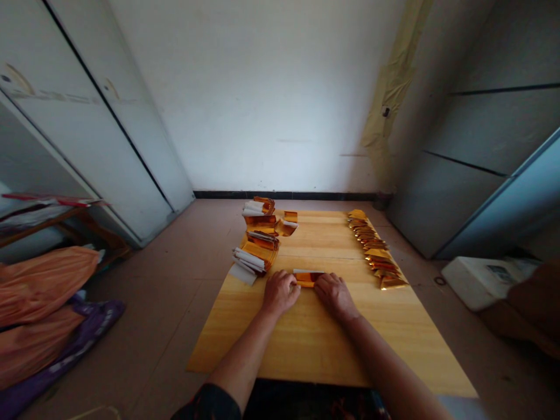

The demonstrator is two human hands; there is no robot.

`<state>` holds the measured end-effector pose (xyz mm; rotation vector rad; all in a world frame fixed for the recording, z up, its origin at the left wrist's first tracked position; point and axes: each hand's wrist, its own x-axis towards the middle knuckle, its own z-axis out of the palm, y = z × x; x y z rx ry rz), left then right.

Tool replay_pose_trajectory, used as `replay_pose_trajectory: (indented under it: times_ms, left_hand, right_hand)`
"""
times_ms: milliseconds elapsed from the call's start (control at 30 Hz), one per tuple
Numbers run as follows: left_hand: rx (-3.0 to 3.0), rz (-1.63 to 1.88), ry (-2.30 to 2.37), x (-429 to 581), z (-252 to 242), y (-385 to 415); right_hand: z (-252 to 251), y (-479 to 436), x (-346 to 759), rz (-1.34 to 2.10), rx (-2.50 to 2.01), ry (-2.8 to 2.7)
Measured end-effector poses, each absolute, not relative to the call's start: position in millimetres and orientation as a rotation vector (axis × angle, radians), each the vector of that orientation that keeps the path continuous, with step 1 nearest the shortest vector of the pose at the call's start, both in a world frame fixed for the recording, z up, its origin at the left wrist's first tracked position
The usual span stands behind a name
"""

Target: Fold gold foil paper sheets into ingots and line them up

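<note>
The left hand (280, 293) and right hand (336, 296) lay side by side near the middle of a pine-coloured wooden board (324, 344), with a gold-foil paper sheet (308, 279) between them. On each hand the fingers sat together and curled downward, touching the sheet's ends, though I couldn't tell whether they were clamping it. A white strip ran along the sheet's far edge.

Just beyond the left hand, two heaps of curled gold-foil sheets with white paper edges (258, 248) stood near the board's left edge, with a small gold-foil piece (289, 221) beside the farther heap. Along the right edge ran a long overlapping row of folded gold-foil pieces (374, 251).

Off to the left, orange cloth (37, 291) lay over a purple bag (74, 344) on the beige floor (149, 291), below a wooden shelf (52, 221). To the right sat a white box (481, 283). Gray cabinets (481, 146) and white cabinet doors (96, 116) flanked the far white wall (262, 99), which had black skirting (284, 195) at its foot.
</note>
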<state>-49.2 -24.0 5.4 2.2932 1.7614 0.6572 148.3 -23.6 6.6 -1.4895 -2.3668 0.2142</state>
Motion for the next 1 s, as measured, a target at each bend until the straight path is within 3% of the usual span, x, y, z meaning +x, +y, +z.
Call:
replay_pose_trajectory:
  times_ms: [1000]
  left_hand:
    - [2.284,0.129,2.024,-33,16,-2]
  right_hand:
    - [7,-12,133,0.181,-1.773,-2.21]
